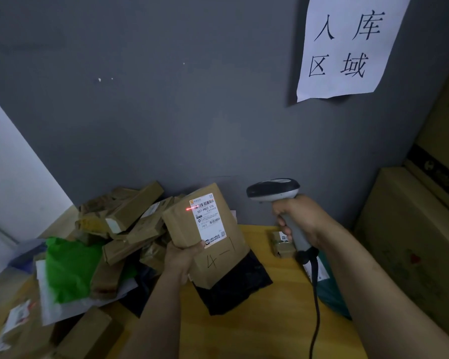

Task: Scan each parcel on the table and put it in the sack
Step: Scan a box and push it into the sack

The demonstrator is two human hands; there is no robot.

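Gripping a brown parcel (210, 237) from below with the left hand (182, 257), tilted up off the yellow surface (270, 320), showing its white label (209, 218) to the camera. Clutching the scanner (272, 190) by its handle in the right hand (301, 221), just right of the parcel, throwing a red laser line (192, 209) onto the label's top edge. Right under the left hand, a black bag (231, 288). Left of that hand, heaped brown parcels (130, 224) plus a green bag (70, 268). Beside the right hand, maybe a small taped box (283, 244), kinda blurry.
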